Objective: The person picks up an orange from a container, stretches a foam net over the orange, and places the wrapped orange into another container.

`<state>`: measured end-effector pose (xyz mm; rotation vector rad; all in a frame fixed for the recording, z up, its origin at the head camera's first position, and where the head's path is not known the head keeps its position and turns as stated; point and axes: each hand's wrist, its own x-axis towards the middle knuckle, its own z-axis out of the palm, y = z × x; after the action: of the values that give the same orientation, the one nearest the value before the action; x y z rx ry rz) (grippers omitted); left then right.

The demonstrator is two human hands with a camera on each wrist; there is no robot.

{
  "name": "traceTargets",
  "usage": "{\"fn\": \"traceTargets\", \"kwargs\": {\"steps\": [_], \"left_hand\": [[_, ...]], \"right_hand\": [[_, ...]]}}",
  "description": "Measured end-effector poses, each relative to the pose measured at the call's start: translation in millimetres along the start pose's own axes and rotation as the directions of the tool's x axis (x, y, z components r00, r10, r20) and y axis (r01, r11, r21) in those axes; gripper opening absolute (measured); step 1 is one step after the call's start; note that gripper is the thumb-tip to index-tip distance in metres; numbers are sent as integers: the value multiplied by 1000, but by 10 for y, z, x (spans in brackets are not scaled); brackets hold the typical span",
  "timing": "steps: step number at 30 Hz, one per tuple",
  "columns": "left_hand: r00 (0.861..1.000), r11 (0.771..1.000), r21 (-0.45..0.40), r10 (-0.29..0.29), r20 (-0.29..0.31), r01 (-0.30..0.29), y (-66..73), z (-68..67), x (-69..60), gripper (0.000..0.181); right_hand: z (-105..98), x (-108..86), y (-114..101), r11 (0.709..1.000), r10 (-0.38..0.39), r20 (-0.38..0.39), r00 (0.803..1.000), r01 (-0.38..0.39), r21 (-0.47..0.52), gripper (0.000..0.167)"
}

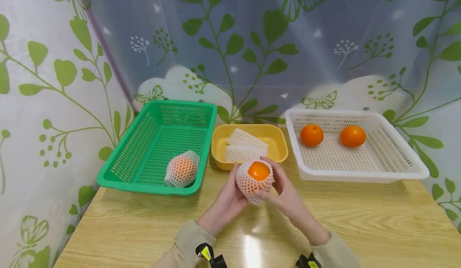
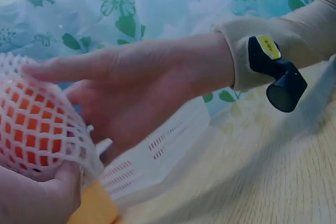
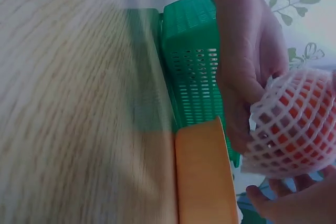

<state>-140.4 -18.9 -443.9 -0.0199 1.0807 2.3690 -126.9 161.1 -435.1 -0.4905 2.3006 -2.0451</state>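
An orange fruit (image 1: 259, 171) in a white foam net (image 1: 248, 184) is held between both hands above the table, its bare top showing through the net's opening. My left hand (image 1: 229, 198) cups it from the left and below, fingers curled round the net. On the other side my right hand (image 1: 287, 198) grips the net with thumb in front and fingers behind. The right wrist view shows the netting (image 3: 294, 124) stretched over the fruit between the two hands; in the left wrist view the net (image 2: 39, 124) covers the fruit's side.
A green basket (image 1: 104, 176) at left holds one netted fruit (image 1: 183, 170). Behind the hands, a yellow tray (image 1: 277, 134) contains foam nets (image 1: 245, 153). The white basket (image 1: 363, 176) at right has two bare orange fruits (image 1: 311, 135). A patterned curtain hangs behind.
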Motion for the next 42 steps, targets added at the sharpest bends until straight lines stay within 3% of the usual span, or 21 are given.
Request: {"fn": "traceTargets", "kwargs": {"steps": [2, 4, 6, 8, 12, 15, 16, 18, 21, 27, 32, 35, 38, 42], "left_hand": [[1000, 999, 49, -1, 10, 1, 4, 8, -6, 77], [1000, 990, 143, 17, -4, -17, 16, 9, -9, 76], [998, 963, 265, 59, -28, -50, 41, 14, -17, 75], [992, 916, 391, 119, -46, -92, 75, 17, -24, 73], [970, 801, 563, 244, 3, -203, 133, 53, -40, 65], [960, 732, 630, 262, 94, -261, 126, 80, -55, 63], [960, 720, 639, 257, 115, -269, 115, 88, -63, 64], [956, 710, 643, 257, 141, -286, 88, 100, -76, 68], [956, 719, 637, 270, 112, -278, 61, 107, -86, 70], [958, 722, 649, 283, 38, -239, 70, 96, -95, 73], [955, 702, 668, 294, 46, -248, 154, 98, -122, 72], [943, 671, 689, 328, 57, -275, 236, 102, -146, 70], [922, 617, 725, 382, 64, -306, 368, 95, -184, 68], [877, 551, 766, 479, 35, -332, 697, 36, -308, 67]], "right_hand": [[2, -9, -19, 999, -34, 1, 999, 34, -15, 73], [-5, -14, -43, 1000, -28, -32, 999, 28, 6, 67], [-29, -19, -71, 999, 4, -64, 998, -2, 44, 59], [-59, -16, -94, 997, 49, -79, 996, -45, 55, 54], [-99, -9, -126, 992, 127, -46, 991, -126, 30, 53], [-96, -6, -136, 988, 150, -34, 988, -149, 37, 51], [-92, -8, -140, 988, 150, -40, 988, -148, 47, 50], [-84, -9, -141, 988, 147, -63, 987, -143, 62, 47], [-84, -1, -137, 990, 137, -83, 987, -135, 33, 41], [-99, 15, -116, 988, 116, -42, 992, -119, -100, 34], [-120, 28, -105, 993, 89, 3, 996, -89, -81, 39], [-138, 36, -94, 998, 48, 36, 998, -46, -43, 43], [-162, 39, -94, 1000, -22, 64, 998, 23, -17, 44], [-238, 53, -105, 992, -117, 50, 992, 119, -45, 37]]}}
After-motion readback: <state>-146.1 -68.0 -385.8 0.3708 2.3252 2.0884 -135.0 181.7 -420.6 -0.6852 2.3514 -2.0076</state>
